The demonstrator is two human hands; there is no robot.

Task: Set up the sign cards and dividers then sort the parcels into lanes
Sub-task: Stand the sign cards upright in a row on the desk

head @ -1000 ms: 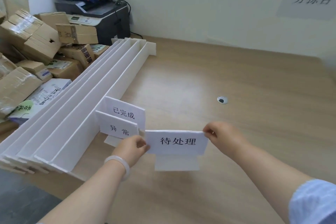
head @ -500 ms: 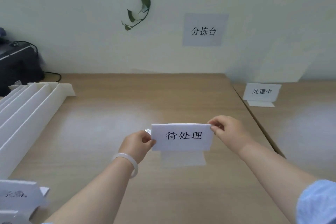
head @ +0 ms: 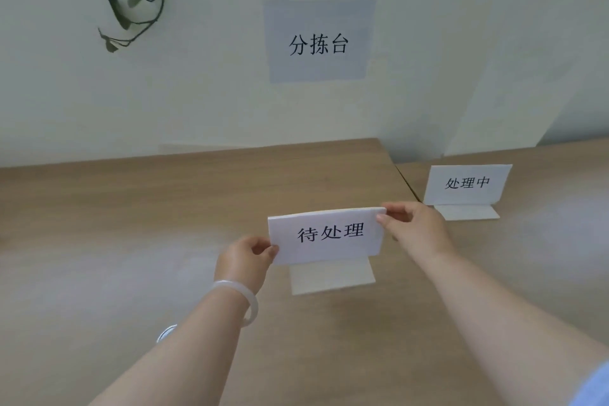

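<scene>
I hold a white folded sign card [head: 328,236] printed 待处理 above the wooden table [head: 131,241], its base flap hanging below. My left hand [head: 245,262] pinches the card's lower left corner; a pale bangle sits on that wrist. My right hand [head: 413,229] pinches the upper right corner. A second sign card [head: 466,184] printed 处理中 stands upright on the neighbouring table at the right. The dividers and parcels are out of view.
A paper label 分拣台 [head: 319,43] is stuck on the wall behind the table. A plant vine [head: 138,0] hangs at upper left. A seam [head: 407,183] separates the two tables. A round cable grommet [head: 166,333] shows beside my left forearm.
My view has swung right and forward, away from the dividers, parcels and remaining cards. Both hands have carried the 待处理 card toward the back of the table, nearer the 处理中 card.
</scene>
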